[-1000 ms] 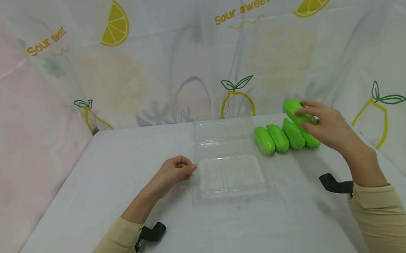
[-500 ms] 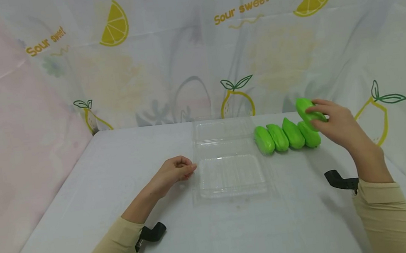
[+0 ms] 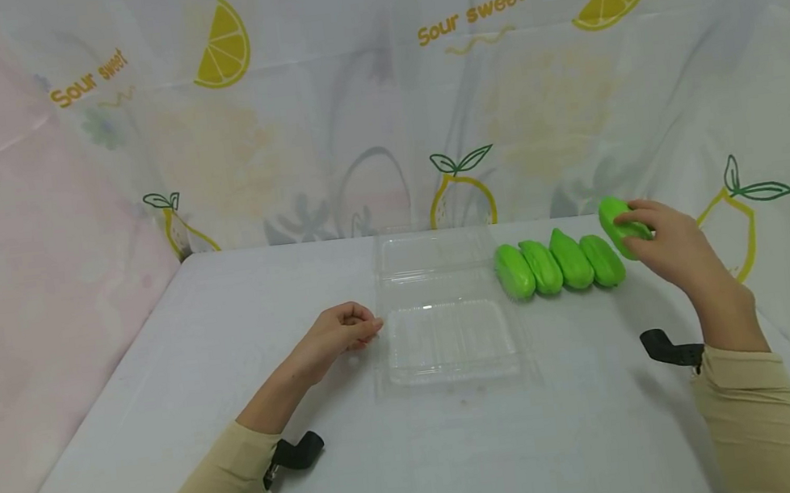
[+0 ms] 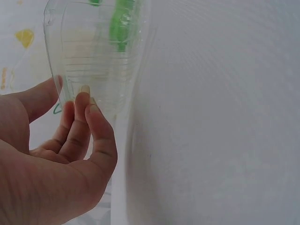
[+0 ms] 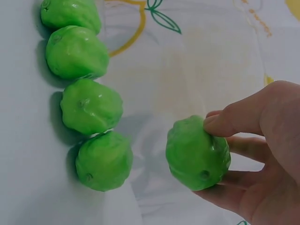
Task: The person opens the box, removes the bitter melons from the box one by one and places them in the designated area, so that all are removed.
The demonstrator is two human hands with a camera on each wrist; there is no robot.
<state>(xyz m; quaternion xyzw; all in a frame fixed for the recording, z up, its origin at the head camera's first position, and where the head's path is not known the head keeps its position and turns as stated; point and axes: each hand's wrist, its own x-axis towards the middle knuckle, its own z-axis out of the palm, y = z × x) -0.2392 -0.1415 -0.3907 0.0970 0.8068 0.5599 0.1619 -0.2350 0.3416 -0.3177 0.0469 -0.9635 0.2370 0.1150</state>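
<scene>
Right hand (image 3: 673, 247) at right of frame pinching a green gourd (image 3: 621, 227) just beside a row of four gourds (image 3: 558, 266) — left hand (image 3: 339, 336) loosely curled, empty, at the clear clamshell box (image 3: 447, 338), centre of the bench (image 3: 419, 455)

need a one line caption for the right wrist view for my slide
A right hand holds a green gourd beside a row of four more on the white table.

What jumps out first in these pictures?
The bright green vegetables: four in a row on the white table, and a fifth one held in the right hand beside them. Next, the open clear plastic box at the middle, with the left hand curled at its edge.
</scene>
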